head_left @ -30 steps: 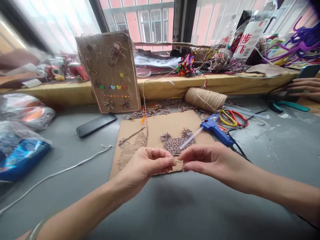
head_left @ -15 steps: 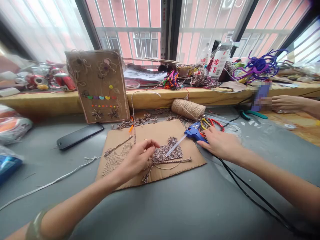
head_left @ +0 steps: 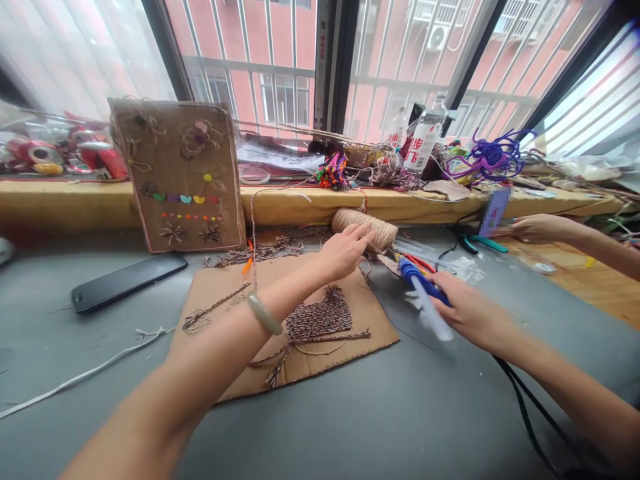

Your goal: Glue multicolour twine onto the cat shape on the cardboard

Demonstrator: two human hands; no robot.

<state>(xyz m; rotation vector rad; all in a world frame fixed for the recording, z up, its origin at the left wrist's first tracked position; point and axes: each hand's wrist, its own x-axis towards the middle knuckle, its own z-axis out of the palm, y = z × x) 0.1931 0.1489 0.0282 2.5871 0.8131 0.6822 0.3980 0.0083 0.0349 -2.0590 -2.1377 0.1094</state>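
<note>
My right hand [head_left: 467, 307] is closed round a blue glue gun [head_left: 417, 275], lifted off the table, with a whitish glue stick [head_left: 436, 319] jutting from it, smeared by motion. My left hand [head_left: 349, 250] stretches across the cardboard sheet [head_left: 325, 370], fingers extended at the front of a twine spool [head_left: 383, 230]; whether they touch it I cannot tell. On the cardboard lies a panel of brown speckled cord [head_left: 320, 319] glued in rows, with a cord strip along its lower edge. My left forearm hides part of the cord work.
A decorated cardboard panel [head_left: 175, 153] leans against the ledge, and a phone [head_left: 129, 281] lies at left. Teal-handled pliers [head_left: 483, 245] are near another person's hand [head_left: 545, 230], which holds a purple object. Black cables trail under my right arm.
My left hand has moved from the cord panel up and right to the spool. My right hand has gripped the glue gun and raised it. The view has shifted slightly.
</note>
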